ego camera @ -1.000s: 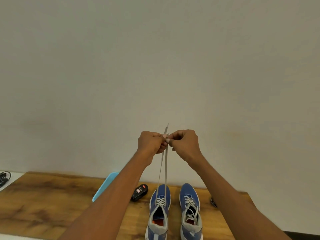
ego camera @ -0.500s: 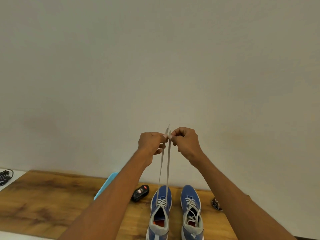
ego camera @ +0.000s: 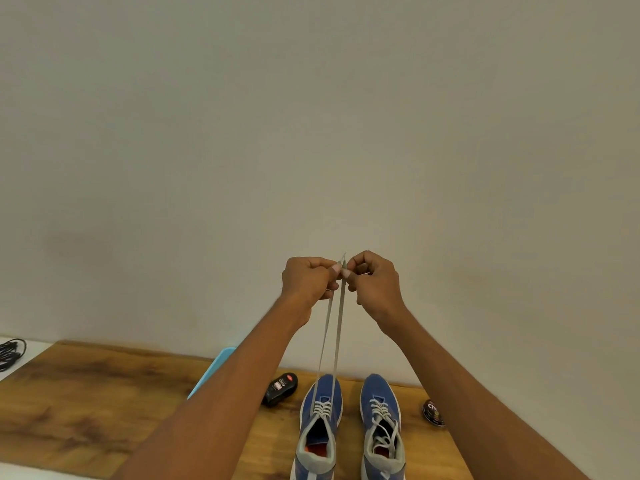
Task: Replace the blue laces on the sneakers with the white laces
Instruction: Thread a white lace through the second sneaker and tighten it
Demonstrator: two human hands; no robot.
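Two blue sneakers stand side by side on the wooden table (ego camera: 86,403), toes toward the wall. The left sneaker (ego camera: 320,427) has a white lace (ego camera: 332,337) through its lower eyelets, and both lace ends run taut straight up from it. My left hand (ego camera: 306,280) and my right hand (ego camera: 375,282) are raised in front of the wall, almost touching, each pinching one lace end near its tip. The right sneaker (ego camera: 382,427) is laced in white up to its top, with loose loops over the tongue.
A light blue tray (ego camera: 213,370) lies behind my left forearm. A black shoe-polish bottle (ego camera: 280,388) lies left of the sneakers and a round dark tin (ego camera: 433,412) sits to their right. Black cables (ego camera: 10,351) lie on the white surface at far left.
Both hands stay together high on the lace ends, shifting only slightly. The view has tilted a little, so the table and sneakers sit lower in the frame.
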